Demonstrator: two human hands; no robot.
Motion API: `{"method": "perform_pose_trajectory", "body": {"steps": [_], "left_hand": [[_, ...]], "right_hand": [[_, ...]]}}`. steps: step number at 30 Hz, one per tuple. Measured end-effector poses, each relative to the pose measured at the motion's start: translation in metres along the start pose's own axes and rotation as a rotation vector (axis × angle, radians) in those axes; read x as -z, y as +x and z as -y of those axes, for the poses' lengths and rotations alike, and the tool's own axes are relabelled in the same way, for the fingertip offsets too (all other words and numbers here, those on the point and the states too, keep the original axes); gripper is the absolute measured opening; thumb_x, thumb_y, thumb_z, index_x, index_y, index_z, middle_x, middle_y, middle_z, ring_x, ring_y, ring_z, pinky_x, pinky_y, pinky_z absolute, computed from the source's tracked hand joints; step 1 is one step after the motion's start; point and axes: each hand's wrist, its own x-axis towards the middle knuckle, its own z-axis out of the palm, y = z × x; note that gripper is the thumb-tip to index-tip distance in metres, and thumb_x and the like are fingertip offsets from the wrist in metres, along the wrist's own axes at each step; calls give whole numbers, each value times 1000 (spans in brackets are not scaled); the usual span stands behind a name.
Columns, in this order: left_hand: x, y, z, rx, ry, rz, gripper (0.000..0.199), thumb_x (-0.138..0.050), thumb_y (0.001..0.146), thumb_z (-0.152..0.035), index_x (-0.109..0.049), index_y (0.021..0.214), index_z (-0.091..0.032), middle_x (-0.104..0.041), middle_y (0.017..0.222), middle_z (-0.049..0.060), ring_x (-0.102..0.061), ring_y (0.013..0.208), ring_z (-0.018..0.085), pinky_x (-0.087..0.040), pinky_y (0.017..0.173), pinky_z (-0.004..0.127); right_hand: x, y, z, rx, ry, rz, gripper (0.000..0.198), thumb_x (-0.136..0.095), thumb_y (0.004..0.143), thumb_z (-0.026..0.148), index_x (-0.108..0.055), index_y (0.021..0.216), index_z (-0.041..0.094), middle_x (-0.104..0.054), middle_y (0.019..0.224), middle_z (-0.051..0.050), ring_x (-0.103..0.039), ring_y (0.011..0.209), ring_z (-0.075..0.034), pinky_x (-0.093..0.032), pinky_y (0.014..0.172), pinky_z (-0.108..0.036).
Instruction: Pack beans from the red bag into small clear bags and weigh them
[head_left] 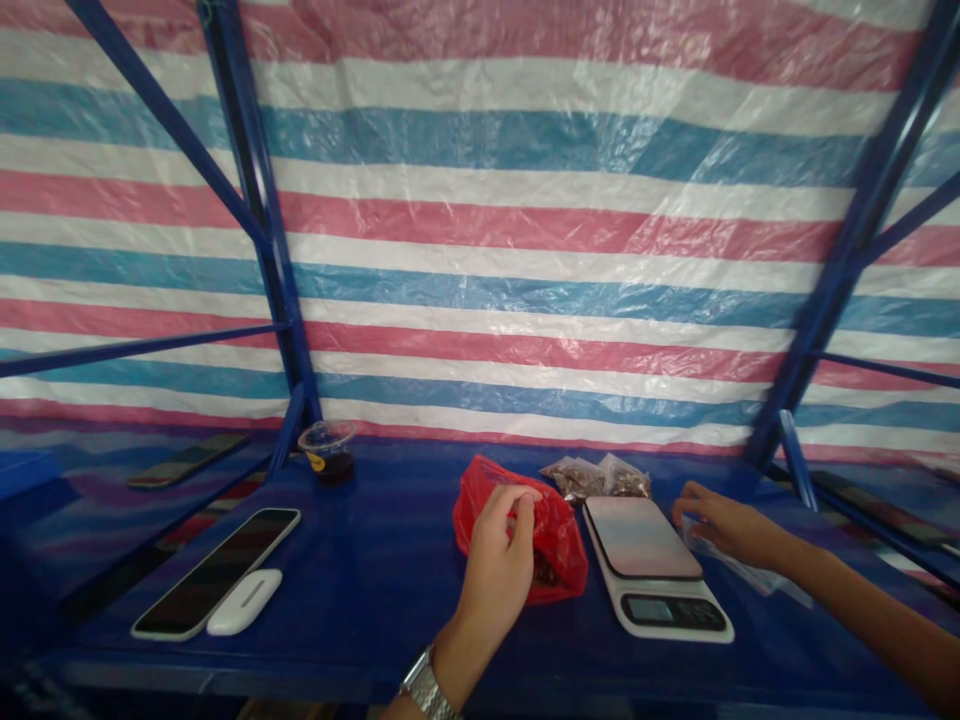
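My left hand [501, 555], with a metal-band watch [429, 686] on the wrist, is over the open red plastic bag [559, 535]. Its fingers and thumb are pinched together; whatever may be between them is hidden. Dark brown loose bits show inside the bag. To the right of the scale, my right hand [724, 525] is over flat clear plastic bags [757, 576], fingers curved and apart, with the fingertips near or touching the plastic. Between my hands stands a white digital scale [643, 545] with a bare metal plate and a small display.
Two small filled clear bags [596, 478] lie behind the scale. A phone [221, 570] and a white oval case [245, 602] lie at left. A lidded clear cup [330, 455] with dark contents stands farther back. Blue metal posts [262, 220] rise before a striped plastic sheet [525, 230].
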Motion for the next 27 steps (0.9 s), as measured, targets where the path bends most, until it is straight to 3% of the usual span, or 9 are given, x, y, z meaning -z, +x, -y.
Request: {"method": "perform_pose_trajectory", "body": {"steps": [3,6,8,10,13,16,18,20,27], "left_hand": [[0,-1,-2,-9,6,19,31,-49,103,-40,-73,93,-23,-75,100,7,-70,99,25,-52,82,34],[2,-3,-5,-18,-24,29,29,-53,103,-42,-74,98,-23,-75,103,8,-69,102,24,-53,85,34],[2,-5,-8,-3,-86,38,26,-60,100,-44,-73,110,-22,-74,108,8,-69,104,24,-53,88,34],[3,-7,-10,20,-168,74,38,-70,95,-45,-68,126,-23,-72,118,9,-67,112,24,-53,95,35],[3,-10,-13,77,-334,234,65,-82,87,-53,-60,140,-23,-68,134,11,-63,125,26,-49,107,37],[4,-9,-15,154,-534,448,67,-84,81,-62,-65,130,-20,-71,130,13,-66,123,28,-50,104,37],[7,-8,-15,186,-579,500,57,-83,83,-63,-69,114,-17,-75,119,12,-69,116,27,-51,99,34],[13,-6,-12,220,-559,471,51,-83,84,-60,-71,106,-16,-76,113,11,-70,112,25,-51,97,33],[34,-7,-4,268,-527,491,55,-85,84,-55,-71,119,-16,-76,121,12,-70,114,26,-51,100,34]], "right_hand": [[9,5,0,-13,-79,-63,19,-56,87,16,-73,84,26,-71,97,-8,-71,82,-24,-53,75,-32],[30,11,22,-11,-148,-237,17,-55,89,16,-67,81,24,-71,94,-9,-70,87,-26,-53,81,-36],[46,14,57,70,-101,-355,16,-51,94,21,-66,87,24,-70,96,-10,-69,93,-27,-53,86,-40],[56,14,105,206,11,-400,14,-52,99,27,-65,94,24,-68,101,-10,-66,97,-27,-53,88,-40],[58,12,177,403,176,-268,14,-48,103,20,-61,98,24,-66,105,-9,-64,98,-23,-52,85,-35],[47,11,220,481,216,-212,16,-50,96,8,-57,94,23,-63,100,-7,-62,94,-22,-49,82,-33],[38,12,230,467,251,-199,19,-52,90,4,-54,91,22,-61,96,-5,-60,90,-21,-47,79,-32],[30,13,231,430,317,-204,20,-52,90,3,-52,90,23,-61,94,-3,-61,88,-20,-46,78,-31],[2,15,236,341,590,-161,18,-56,97,11,-62,106,25,-72,109,-2,-68,98,-18,-50,88,-30]]}}
